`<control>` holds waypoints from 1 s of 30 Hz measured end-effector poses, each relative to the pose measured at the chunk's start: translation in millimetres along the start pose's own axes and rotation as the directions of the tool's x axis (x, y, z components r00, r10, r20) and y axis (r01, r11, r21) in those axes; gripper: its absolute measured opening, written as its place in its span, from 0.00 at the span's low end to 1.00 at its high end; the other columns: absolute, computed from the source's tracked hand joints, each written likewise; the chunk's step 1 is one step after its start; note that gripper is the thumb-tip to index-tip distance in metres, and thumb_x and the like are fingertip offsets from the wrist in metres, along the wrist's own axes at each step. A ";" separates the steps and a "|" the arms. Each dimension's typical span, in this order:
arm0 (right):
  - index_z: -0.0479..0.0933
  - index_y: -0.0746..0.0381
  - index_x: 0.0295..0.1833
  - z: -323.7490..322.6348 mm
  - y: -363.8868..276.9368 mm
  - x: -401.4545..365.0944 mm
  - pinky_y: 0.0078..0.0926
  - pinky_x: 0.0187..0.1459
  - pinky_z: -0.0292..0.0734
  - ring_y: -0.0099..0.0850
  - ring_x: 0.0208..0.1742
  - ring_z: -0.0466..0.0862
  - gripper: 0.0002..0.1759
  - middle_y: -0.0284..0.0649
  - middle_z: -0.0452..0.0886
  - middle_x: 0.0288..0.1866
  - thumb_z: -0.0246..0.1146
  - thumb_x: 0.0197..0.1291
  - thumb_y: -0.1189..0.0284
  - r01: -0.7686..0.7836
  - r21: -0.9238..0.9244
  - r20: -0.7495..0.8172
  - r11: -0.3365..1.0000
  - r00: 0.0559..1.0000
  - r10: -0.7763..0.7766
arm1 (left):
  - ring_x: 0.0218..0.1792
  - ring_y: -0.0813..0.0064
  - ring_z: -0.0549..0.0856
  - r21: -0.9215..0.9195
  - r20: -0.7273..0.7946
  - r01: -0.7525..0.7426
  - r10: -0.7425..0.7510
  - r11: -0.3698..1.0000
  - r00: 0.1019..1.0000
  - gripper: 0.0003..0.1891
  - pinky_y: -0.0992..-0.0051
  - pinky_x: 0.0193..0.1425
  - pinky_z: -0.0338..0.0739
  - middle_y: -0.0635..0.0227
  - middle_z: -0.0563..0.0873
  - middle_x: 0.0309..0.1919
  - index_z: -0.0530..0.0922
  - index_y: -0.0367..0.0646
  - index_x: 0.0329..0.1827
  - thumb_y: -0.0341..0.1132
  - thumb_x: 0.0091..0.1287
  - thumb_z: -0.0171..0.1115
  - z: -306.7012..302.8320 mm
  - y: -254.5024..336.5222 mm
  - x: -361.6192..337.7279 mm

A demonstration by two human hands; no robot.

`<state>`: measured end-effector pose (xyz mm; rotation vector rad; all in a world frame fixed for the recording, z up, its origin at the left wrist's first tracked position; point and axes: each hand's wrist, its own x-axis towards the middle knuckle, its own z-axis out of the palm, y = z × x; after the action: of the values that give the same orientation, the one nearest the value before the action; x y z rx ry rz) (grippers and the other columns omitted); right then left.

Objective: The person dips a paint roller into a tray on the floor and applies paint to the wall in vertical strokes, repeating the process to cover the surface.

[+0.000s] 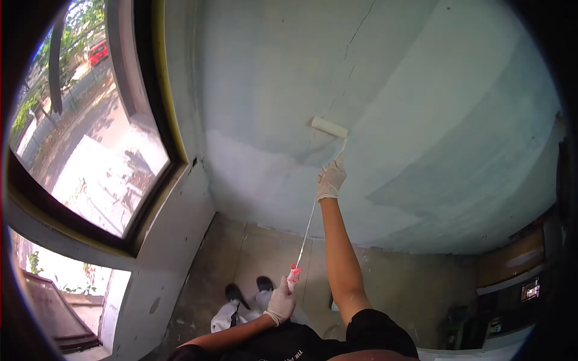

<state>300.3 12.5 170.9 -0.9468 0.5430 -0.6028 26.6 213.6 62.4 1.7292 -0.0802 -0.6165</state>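
Observation:
A paint roller [329, 127] with a pale sleeve rests against the light blue-grey wall [277, 72]. Its long thin metal rod runs down toward my body. My left hand [281, 302], in a whitish glove, is closed round the red and white handle at the lower end. Higher up, my gloved right hand [332, 178] grips the rod just below the roller head, with that arm stretched forward. Patches of differing shade lie on the wall around the roller, and a thin crack runs up from it.
To the left is a window [90, 132] with a dark and yellow frame, showing a street outside. Below lies the brown floor [391, 289], where my dark shoes [236, 295] stand. Dark items [457, 325] and a shelf [512, 283] are at the lower right.

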 end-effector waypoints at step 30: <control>0.72 0.58 0.58 255.1 -431.1 36.2 0.24 0.25 0.60 0.23 0.25 0.66 0.15 0.33 0.69 0.33 0.50 0.75 0.62 0.603 0.276 0.373 0.748 0.650 -0.662 | 0.42 0.36 0.79 0.042 -0.087 -0.702 0.703 0.711 0.706 0.18 0.49 0.47 0.70 0.38 0.79 0.35 0.62 0.38 0.53 0.30 0.61 0.53 -15.3 362.9 149.0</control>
<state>394.8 -58.2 659.1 -1.1124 -0.2852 -1.0000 259.3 76.4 347.3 1.5651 -0.6506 0.0468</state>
